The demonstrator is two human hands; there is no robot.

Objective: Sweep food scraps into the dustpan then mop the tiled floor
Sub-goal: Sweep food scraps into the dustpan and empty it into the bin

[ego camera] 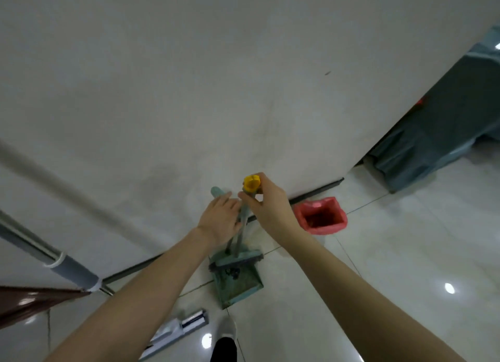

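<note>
A teal dustpan point(238, 283) stands on the tiled floor against the white wall, with dark scraps in its tray. The broom head point(238, 260) rests across the pan's back. My right hand point(266, 206) pinches the broom handle just below its yellow cap point(251, 183). My left hand point(220, 221) lies with straight fingers against the teal dustpan handle point(217, 191), and I cannot tell whether it grips the handle.
A bin lined with a pink bag point(320, 215) sits by the wall at right. A flat mop head point(176, 332) lies on the floor at bottom left, its grey pole point(70, 269) leaning left. A grey-covered object point(438, 134) stands at far right. My foot point(226, 342) is below.
</note>
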